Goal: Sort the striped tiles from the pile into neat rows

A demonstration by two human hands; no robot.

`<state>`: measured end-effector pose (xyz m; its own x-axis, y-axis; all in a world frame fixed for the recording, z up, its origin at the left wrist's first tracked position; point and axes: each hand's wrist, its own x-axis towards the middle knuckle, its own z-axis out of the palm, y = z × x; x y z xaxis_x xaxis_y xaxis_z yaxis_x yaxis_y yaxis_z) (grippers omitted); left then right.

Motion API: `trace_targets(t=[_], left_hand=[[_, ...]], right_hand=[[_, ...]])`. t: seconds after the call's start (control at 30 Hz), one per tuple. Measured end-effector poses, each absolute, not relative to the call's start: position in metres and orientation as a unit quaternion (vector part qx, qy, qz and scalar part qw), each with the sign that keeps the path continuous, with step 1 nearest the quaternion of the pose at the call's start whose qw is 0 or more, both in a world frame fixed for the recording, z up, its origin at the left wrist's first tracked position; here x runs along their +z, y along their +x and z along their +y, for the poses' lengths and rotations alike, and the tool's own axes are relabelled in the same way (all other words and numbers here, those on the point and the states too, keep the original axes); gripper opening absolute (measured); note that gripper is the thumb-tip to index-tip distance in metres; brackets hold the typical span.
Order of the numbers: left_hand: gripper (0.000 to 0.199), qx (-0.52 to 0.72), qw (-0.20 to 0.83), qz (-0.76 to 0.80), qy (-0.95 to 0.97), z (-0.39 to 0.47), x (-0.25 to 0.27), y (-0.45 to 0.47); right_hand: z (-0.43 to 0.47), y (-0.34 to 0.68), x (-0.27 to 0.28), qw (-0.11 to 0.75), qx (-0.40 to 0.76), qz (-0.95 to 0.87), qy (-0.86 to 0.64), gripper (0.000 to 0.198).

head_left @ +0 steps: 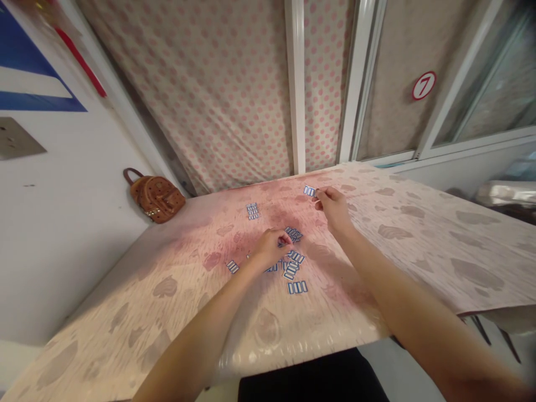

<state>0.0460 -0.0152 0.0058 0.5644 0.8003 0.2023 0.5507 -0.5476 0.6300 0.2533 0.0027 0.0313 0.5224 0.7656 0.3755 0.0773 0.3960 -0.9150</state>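
Note:
My right hand (335,206) is at the far side of the table, pinching a small blue-and-white striped card (309,191) between thumb and fingers. Nearer to me, my left hand (275,245) hovers at a loose heap of similar cards (293,234), its fingers curled together. Whether anything is between those fingers is hidden. More striped cards (291,271) lie scattered and partly overlapping on the near side of the left hand. One single card (297,287) is closest to me, and another card (233,266) lies left of my wrist. Farther back on the left rests a neat group of cards (252,211).
A pale patterned cloth (268,329) covers the table. At its far left corner a small brown backpack (157,196) stands against the wall. Behind the table hangs a dotted curtain (234,100), beside sliding window frames (355,84).

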Motion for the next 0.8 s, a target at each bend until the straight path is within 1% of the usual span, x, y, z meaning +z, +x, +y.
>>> trace_targets(t=[0.1,0.23,0.33,0.53,0.7,0.8], left_hand=[[0.007,0.216,0.279,0.374,0.858,-0.012,0.01,0.069],[0.012,0.185,0.249,0.354,0.882,-0.004,0.01,0.104],[0.012,0.157,0.241,0.363,0.886,0.0,0.007,0.12],[0.011,0.125,0.212,0.385,0.89,0.003,0.003,0.13],[0.01,0.086,0.176,0.381,0.903,0.005,0.005,0.133],[0.009,0.094,0.168,0.355,0.915,0.001,0.005,0.132]], right_hand=[[0.002,0.254,0.033,0.728,0.239,-0.421,-0.485,0.019],[0.003,0.255,0.033,0.731,0.24,-0.412,-0.488,0.02],[0.003,0.255,0.033,0.727,0.24,-0.416,-0.491,0.022],[0.002,0.252,0.036,0.736,0.247,-0.414,-0.475,0.018],[0.002,0.253,0.035,0.73,0.241,-0.421,-0.482,0.023],[0.003,0.253,0.035,0.726,0.242,-0.421,-0.487,0.024]])
